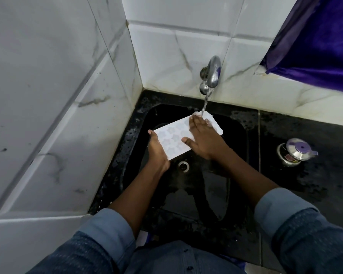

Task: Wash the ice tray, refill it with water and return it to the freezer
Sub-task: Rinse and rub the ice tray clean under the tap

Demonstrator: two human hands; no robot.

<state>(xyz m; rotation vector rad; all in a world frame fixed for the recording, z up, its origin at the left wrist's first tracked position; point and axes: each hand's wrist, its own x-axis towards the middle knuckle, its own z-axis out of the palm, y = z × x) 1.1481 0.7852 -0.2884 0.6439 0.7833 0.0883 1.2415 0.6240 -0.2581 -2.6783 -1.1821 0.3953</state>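
The ice tray [172, 139] is a flat white rectangle with rounded corners and star-shaped moulds, face up. It is held above the basin of the sink [234, 155], its far end under running water [206, 99] near the sink's back edge

My tray [172, 139] looked matt white plastic; the tap [213, 73] at twelve o'clock was polished metal, the sink [236, 135] glossy black.

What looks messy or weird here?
Nothing is broken. The ice tray is tilted under the running tap, but that's just washing. The black counter beside the sink looks wet and splashed.
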